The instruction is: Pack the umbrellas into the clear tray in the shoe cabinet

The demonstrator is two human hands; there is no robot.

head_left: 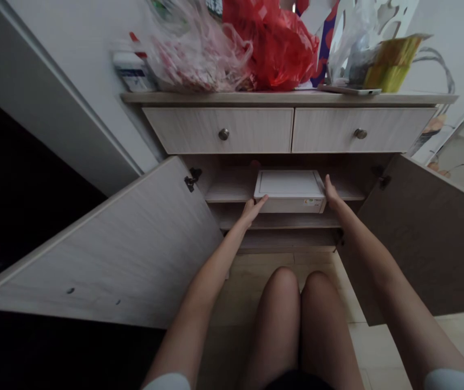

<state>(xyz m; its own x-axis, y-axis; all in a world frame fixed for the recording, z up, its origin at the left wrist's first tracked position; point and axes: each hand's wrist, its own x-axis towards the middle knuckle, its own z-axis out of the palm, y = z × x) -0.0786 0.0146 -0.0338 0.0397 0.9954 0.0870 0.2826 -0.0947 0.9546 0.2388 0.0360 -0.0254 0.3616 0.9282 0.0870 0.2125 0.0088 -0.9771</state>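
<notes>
Projecting past the near edge of the upper cabinet shelf (229, 188), a white box (291, 183) lies between the person's two hands, its near face bearing a small label (311, 202) toward the right. The left hand (251, 210) grips the box's left near corner, thumb laid against the near face; its remaining fingers are largely hidden. The right hand (331, 194) is set at the right end, one digit pointing upward and away; how its other fingers stand cannot be told. Whether the box bears on the shelf is unclear.

Below runs a lower shelf (296, 221). The left door (122, 254) and right door (426, 238) stand open toward the near side. Above the box are two drawers (232, 130), each with a round knob. On the cabinet top (232, 98), from left to right: a white bottle (132, 73), a translucent bag (199, 62), a red bag (274, 51) and a yellow container (394, 59). The person's knees (286, 295) occupy the near centre.
</notes>
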